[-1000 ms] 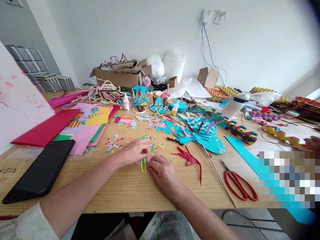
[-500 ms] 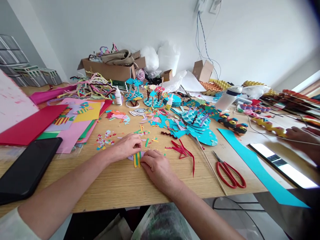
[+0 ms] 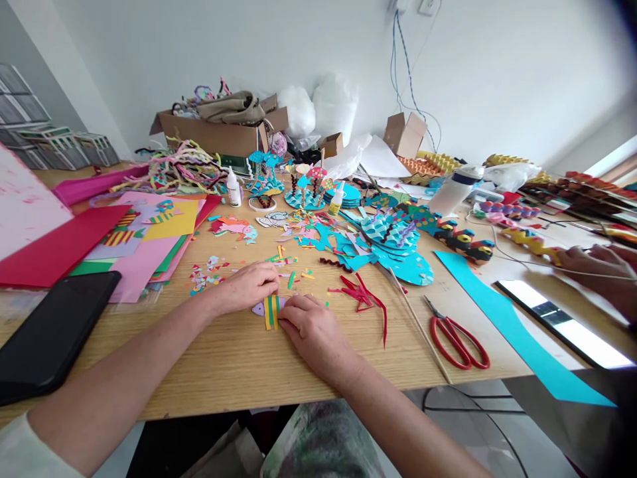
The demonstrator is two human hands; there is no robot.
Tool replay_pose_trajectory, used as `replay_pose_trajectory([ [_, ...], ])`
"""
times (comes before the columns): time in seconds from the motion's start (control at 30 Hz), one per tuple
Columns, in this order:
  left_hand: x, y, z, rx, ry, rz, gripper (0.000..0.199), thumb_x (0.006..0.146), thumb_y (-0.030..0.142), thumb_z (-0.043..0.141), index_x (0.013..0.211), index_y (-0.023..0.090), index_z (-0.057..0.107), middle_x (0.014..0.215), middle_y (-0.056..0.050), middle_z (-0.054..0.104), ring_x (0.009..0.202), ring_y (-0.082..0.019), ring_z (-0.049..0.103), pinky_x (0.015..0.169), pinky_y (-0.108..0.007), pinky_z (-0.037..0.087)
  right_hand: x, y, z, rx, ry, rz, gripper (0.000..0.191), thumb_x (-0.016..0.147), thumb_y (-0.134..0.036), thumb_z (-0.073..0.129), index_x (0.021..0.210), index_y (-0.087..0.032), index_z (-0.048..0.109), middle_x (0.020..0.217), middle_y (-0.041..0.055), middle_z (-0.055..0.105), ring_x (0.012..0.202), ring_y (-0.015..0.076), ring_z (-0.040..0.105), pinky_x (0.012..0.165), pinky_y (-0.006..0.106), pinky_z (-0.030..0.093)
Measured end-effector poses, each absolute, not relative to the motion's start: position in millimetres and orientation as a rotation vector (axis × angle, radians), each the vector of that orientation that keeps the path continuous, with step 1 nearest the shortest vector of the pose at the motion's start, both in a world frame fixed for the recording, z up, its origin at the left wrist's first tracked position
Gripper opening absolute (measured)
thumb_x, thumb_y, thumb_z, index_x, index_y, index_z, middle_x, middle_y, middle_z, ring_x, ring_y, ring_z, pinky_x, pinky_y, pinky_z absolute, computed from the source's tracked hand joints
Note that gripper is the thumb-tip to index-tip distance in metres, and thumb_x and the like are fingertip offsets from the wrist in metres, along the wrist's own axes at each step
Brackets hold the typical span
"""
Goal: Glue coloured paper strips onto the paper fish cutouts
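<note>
A small lilac paper fish [image 3: 257, 309] lies on the table between my hands, its head and eye to the left. Yellow and green paper strips [image 3: 271, 313] run across its body and stick out past its lower edge. My right hand [image 3: 318, 335] rests at the fish's right end, thumb and fingers pressed together on it and covering the tail. Just above the upper edge, my left hand [image 3: 251, 287] has its fingers curled in; whether they hold a scrap is hidden. Paper snippets [image 3: 292, 279] in green and yellow lie beyond the fingertips.
Red-handled scissors [image 3: 458, 338], a thin wooden stick [image 3: 421, 325] and red ribbon pieces [image 3: 362, 292] lie to the right. At left are a black phone [image 3: 57, 335] and coloured paper sheets [image 3: 132, 272]. Glue bottles [image 3: 233, 188] stand behind. Another person's hands [image 3: 597, 272] work at far right.
My left hand has drawn back slightly from the fish, so its head and the tops of the strips show more. My right hand stays at the tail end.
</note>
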State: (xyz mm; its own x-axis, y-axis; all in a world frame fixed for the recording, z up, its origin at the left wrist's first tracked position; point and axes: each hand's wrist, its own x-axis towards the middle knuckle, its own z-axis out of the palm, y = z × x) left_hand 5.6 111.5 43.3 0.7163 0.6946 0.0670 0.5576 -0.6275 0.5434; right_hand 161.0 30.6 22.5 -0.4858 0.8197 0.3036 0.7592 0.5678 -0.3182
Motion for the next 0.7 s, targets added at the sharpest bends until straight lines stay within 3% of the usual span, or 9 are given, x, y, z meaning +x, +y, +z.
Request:
replay_pose_trajectory([
  [0.33, 6, 112, 31, 2.516, 0.979, 0.422, 0.008, 0.074, 0.015, 0.053, 0.067, 0.016, 0.055, 0.076, 0.0, 0.054, 0.077, -0.015, 0.049, 0.067, -0.024, 0.035, 162, 31, 21, -1.267, -2.38, 0.205, 0.014, 0.082, -0.015, 0.05, 0.079, -0.016, 0.063, 0.08, 0.003, 0.06, 0.077, 0.0139, 0.052, 0.07, 0.023, 0.039],
  [0.7, 9, 109, 32, 2.505, 0.988, 0.464, 0.011, 0.074, 0.014, 0.048, 0.067, 0.017, 0.055, 0.075, 0.0, 0.056, 0.08, -0.016, 0.049, 0.072, -0.027, 0.036, 163, 19, 32, -1.204, -2.424, 0.199, 0.016, 0.084, -0.019, 0.046, 0.08, -0.019, 0.062, 0.082, 0.0042, 0.059, 0.081, 0.0151, 0.052, 0.073, 0.027, 0.039],
])
